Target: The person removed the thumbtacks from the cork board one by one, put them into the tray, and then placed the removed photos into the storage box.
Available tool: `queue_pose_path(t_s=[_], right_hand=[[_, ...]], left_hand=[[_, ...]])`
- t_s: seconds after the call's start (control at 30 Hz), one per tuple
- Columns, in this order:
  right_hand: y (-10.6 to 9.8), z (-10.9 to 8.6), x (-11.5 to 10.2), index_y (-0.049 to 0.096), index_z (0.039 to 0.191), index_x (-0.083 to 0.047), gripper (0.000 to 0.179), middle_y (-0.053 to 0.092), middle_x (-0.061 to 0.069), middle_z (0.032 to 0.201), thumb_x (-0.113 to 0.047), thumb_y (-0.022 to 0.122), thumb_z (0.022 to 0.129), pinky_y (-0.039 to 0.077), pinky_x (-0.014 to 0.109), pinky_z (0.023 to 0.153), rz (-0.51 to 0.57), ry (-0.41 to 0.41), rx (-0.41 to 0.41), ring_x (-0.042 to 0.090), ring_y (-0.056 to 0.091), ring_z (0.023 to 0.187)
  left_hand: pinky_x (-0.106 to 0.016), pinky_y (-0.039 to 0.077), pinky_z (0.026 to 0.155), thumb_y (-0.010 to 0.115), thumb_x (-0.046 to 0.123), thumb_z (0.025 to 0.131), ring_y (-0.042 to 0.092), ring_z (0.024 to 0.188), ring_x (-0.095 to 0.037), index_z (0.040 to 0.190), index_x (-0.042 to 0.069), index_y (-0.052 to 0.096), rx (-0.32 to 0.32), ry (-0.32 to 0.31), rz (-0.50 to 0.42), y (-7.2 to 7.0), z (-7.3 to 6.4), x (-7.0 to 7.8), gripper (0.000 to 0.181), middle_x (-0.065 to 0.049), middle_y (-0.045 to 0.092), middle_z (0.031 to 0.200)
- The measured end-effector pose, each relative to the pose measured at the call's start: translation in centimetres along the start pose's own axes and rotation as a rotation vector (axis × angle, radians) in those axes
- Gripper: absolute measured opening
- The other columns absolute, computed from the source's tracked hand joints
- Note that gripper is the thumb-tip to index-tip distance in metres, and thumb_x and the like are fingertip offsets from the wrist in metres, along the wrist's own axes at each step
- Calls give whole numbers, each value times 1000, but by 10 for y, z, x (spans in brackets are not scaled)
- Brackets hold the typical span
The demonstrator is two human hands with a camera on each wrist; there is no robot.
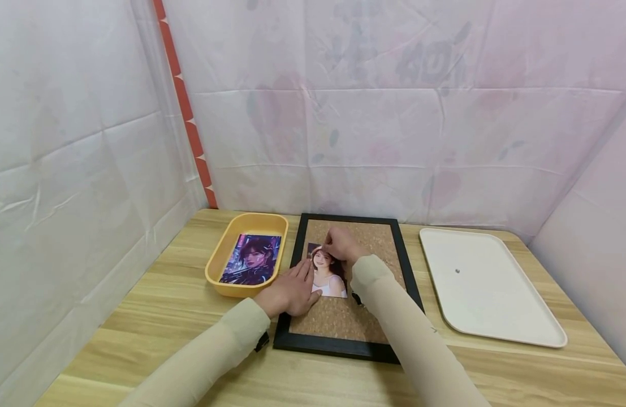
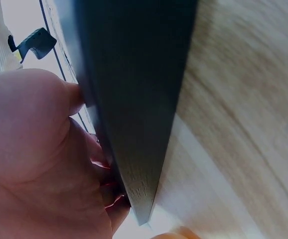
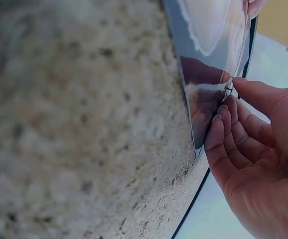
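Note:
A photo [image 1: 329, 278] of a person in a white top lies on a black-framed cork board [image 1: 338, 322]. My left hand [image 1: 292, 288] rests over the frame's left side, its straight fingers on the photo's left edge. In the left wrist view, that hand's palm [image 2: 34, 154] is beside the dark frame [image 2: 134, 99]. At the photo's top edge, my right hand [image 1: 342, 246] pinches a small silvery push pin [image 3: 228, 89] between thumb and fingertips. The pin's point is against the glossy photo [image 3: 199, 64]; how deep it sits I cannot tell.
Left of the board stands a yellow plastic tub [image 1: 218, 254] holding a colourful illustrated picture [image 1: 254, 259]. On the right, a white tray [image 1: 496, 299] carries one small silvery pin [image 1: 457, 271]. A pale curtain [image 1: 368, 130] hangs behind the wooden table [image 1: 155, 316].

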State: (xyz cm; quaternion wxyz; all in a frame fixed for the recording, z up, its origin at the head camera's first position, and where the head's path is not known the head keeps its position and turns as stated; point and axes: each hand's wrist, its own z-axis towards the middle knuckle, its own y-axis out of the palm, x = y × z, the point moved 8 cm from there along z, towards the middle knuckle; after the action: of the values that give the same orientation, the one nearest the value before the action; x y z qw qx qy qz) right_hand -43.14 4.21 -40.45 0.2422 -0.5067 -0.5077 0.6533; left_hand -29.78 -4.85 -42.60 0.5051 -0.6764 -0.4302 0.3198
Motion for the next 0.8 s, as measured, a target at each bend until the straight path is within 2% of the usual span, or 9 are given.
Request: queue_pose_path(t_s=[0.3,0.47,0.7,0.8], right_hand=[[1,1,-3,77,85,-2,17,70,5,72,-9,66,96,56,36,73,-73,-32,11,19,63,69],[-1,-1,-6,76,78,-2,21,67,4,67,-7,63,95,54,34,68,-82,-60,23,18,60,64],[0,-1,-6,76,74,-4,28,66,3,64,-7,61,98,54,33,66,-60,-49,6,17,60,62],[0,-2,-6,74,69,-5,31,64,2,60,-6,61,97,52,31,62,-60,-60,12,16,57,58]], left_hand=[[-40,18,126,32,46,111,11,158,-30,161,-2,21,5,1,10,2,2,0,71,-18,13,170],[-40,17,126,32,46,111,11,158,-29,161,-1,21,0,-3,12,2,2,-1,71,-17,13,170],[-40,16,127,32,47,111,9,158,-29,162,-1,19,-16,-2,18,3,2,0,72,-17,12,171],[-40,16,127,32,47,111,10,158,-29,162,-1,19,-13,-1,18,3,2,0,72,-18,12,170]])
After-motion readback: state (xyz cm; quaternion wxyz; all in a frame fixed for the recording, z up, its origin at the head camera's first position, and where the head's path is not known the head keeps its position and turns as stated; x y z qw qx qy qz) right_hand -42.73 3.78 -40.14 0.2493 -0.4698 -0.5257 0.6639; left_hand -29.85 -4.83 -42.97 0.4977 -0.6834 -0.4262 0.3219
